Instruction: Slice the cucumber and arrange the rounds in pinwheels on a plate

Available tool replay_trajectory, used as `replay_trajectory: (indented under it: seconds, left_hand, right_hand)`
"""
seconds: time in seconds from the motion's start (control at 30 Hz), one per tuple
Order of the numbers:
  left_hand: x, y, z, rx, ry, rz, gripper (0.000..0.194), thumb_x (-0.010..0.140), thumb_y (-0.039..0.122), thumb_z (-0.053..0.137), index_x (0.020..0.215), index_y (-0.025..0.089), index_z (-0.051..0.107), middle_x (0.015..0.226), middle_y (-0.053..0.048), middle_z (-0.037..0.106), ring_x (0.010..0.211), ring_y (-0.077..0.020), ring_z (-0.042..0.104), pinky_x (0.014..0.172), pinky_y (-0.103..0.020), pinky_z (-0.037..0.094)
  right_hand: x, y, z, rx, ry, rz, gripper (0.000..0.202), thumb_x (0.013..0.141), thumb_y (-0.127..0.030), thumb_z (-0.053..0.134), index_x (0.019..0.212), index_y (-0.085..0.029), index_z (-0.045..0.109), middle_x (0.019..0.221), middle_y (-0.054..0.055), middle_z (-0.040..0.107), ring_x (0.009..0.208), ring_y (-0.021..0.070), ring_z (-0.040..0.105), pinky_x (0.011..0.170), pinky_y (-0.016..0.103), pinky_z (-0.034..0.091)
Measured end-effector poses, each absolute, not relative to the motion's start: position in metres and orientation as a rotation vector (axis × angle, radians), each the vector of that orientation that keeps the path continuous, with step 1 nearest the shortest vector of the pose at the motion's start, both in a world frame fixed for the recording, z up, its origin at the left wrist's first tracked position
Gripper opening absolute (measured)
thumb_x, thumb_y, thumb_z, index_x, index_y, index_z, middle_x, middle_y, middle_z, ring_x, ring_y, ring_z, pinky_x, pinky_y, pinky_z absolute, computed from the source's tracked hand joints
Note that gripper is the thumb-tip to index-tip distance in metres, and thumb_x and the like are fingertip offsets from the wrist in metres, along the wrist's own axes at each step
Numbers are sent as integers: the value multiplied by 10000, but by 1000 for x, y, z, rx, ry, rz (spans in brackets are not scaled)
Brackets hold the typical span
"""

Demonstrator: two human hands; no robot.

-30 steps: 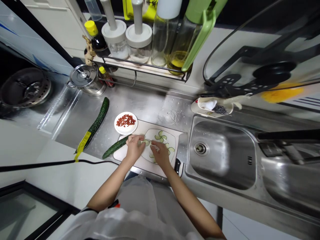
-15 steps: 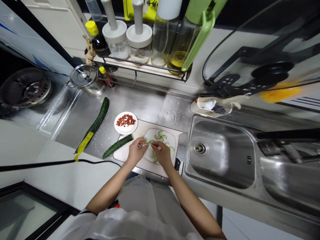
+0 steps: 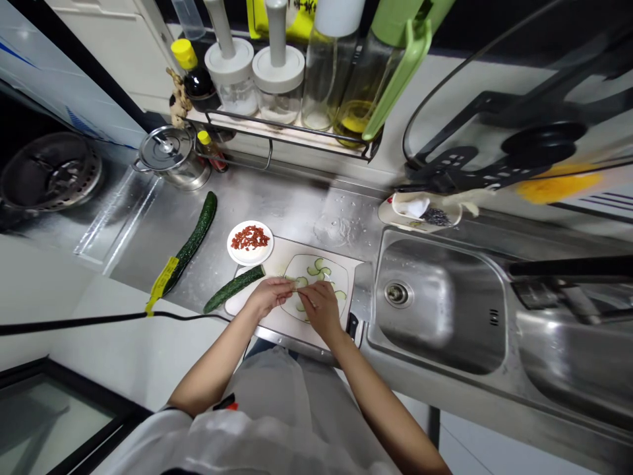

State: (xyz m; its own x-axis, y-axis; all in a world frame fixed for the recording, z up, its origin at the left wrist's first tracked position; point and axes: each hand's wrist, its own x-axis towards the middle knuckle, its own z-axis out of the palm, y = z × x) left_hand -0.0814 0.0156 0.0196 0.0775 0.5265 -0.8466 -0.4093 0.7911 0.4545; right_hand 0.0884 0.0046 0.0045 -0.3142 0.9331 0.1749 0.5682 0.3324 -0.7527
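Between the fingertips of both hands is a thin pale-green cucumber slice (image 3: 301, 282). My left hand (image 3: 270, 297) pinches its left side, and my right hand (image 3: 322, 309) is closed at its right side. Both are over a squarish white plate (image 3: 337, 272) with a dark rim, where several curved cucumber slices (image 3: 319, 269) lie, some hidden by my right hand. Under the plate is a pale cutting board (image 3: 279, 247). A cut cucumber (image 3: 233, 289) rests across the board's left edge. By its right edge lies a knife (image 3: 364, 290).
A white dish (image 3: 256, 259) of small red pieces stands behind the cut cucumber. Further left lie a whole cucumber (image 3: 198, 227) with a yellow label and a lidded pot (image 3: 171, 158). To the right is a steel sink (image 3: 445, 297). A rack (image 3: 297, 135) of jars and bottles hangs behind.
The cucumber slice has turned to show more of its flat face. My left hand has shifted slightly, its fingers stretched further right; my right fingers now point more leftward.
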Motion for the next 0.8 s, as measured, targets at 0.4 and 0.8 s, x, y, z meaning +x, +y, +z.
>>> replay_trajectory:
  seconds: [0.4,0.8]
  left_hand:
    - [-77,19,13,532,1410,842,300,542,335,790,729,134,671,619,-11,640,568,-93,543,551,-206,353]
    - [-75,15,5,936,1644,897,172,677,337,678,748,182,655,625,23,597,574,-102,492,590,-214,373]
  right_hand:
    - [72,2,-5,-1579,-1056,1604,209,684,-378,620,742,-196,705,692,15,673,654,152,575,595,265,433]
    - [62,-1,-4,-1552,-914,1567,187,684,-336,611,819,-207,600,639,-29,613,534,107,490,500,218,339]
